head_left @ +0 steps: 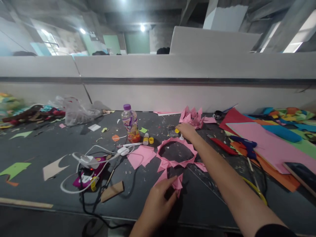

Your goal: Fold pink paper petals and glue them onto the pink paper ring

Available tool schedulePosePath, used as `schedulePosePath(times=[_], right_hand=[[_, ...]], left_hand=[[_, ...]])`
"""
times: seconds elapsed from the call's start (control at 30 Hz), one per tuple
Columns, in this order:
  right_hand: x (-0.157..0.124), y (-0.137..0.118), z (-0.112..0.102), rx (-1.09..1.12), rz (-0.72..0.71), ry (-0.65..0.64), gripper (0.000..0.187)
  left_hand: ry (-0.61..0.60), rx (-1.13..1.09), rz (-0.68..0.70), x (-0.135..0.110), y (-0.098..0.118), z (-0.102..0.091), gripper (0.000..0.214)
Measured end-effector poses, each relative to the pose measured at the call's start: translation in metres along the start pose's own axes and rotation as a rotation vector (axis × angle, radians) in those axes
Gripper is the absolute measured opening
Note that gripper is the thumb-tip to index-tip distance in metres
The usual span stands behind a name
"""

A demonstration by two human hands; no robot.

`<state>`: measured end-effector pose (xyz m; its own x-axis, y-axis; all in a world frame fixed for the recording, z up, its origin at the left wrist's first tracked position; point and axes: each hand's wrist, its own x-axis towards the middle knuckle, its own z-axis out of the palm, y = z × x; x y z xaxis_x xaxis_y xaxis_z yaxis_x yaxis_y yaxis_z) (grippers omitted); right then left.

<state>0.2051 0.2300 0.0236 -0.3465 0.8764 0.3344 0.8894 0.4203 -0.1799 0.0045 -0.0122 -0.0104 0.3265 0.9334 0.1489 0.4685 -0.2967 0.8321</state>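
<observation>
Pinched in my left hand (159, 199) is a folded pink paper piece (177, 184), low in front of a ring of folded pink paper (160, 149) with a pointed edge. My right hand (187, 130) reaches past the ring's far side with its fingers curled. By those fingertips a small yellow piece (177, 130) shows, and a white pointed tip (181, 137) pokes out below the hand. What the fingers hold is mostly hidden. Right behind is a pink paper crown (191, 117) with upright points. Pink paper sheets (142, 155) lie left of the ring.
A purple-capped bottle (130, 125) stands beside a small glue stick (145, 139) and its yellow cap (151, 140). White cables (89, 161) cross a purple box at left. At right lie coloured sheets (261, 141), a blue glue gun (247, 144) and a phone (301, 176).
</observation>
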Motion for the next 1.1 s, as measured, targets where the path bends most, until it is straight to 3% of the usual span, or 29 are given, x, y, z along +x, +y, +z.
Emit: schedulePosePath(times=[0.1,0.17,0.27,0.37,0.5,0.63,0.77,0.9,1.0,1.1], right_hand=[[-0.009,0.0,-0.017,0.021,0.076,0.147,0.02],[-0.026,-0.006,-0.032,0.195,0.172,0.336,0.024],[-0.067,-0.025,-0.052,0.969,0.347,0.684,0.035],[-0.122,-0.046,-0.064,1.544,0.471,0.751,0.036],[-0.187,-0.072,-0.061,1.885,0.661,0.681,0.027],[-0.222,-0.099,-0.046,2.132,0.745,0.426,0.024],[-0.233,-0.122,-0.037,2.286,0.766,0.263,0.025],[-0.237,-0.126,-0.037,2.278,0.76,0.26,0.023],[-0.241,-0.12,-0.037,2.232,0.755,0.26,0.026],[-0.247,-0.112,-0.034,2.173,0.804,0.296,0.025]], left_hand=[[0.016,0.016,0.009,0.0,0.001,0.0,0.038],[0.047,0.021,0.008,0.0,0.002,-0.001,0.038],[0.13,0.018,0.008,0.0,0.003,-0.001,0.034],[0.173,0.012,0.019,0.002,0.001,-0.001,0.027],[0.154,0.007,0.044,0.003,0.0,-0.001,0.02],[0.125,-0.013,0.074,0.0,0.002,-0.002,0.019],[0.107,0.0,0.184,0.0,0.001,-0.001,0.014],[0.082,0.107,0.297,0.003,-0.004,-0.001,0.04],[-0.055,0.233,0.367,0.006,-0.005,-0.004,0.053],[-0.225,0.363,0.39,0.009,0.001,-0.01,0.05]])
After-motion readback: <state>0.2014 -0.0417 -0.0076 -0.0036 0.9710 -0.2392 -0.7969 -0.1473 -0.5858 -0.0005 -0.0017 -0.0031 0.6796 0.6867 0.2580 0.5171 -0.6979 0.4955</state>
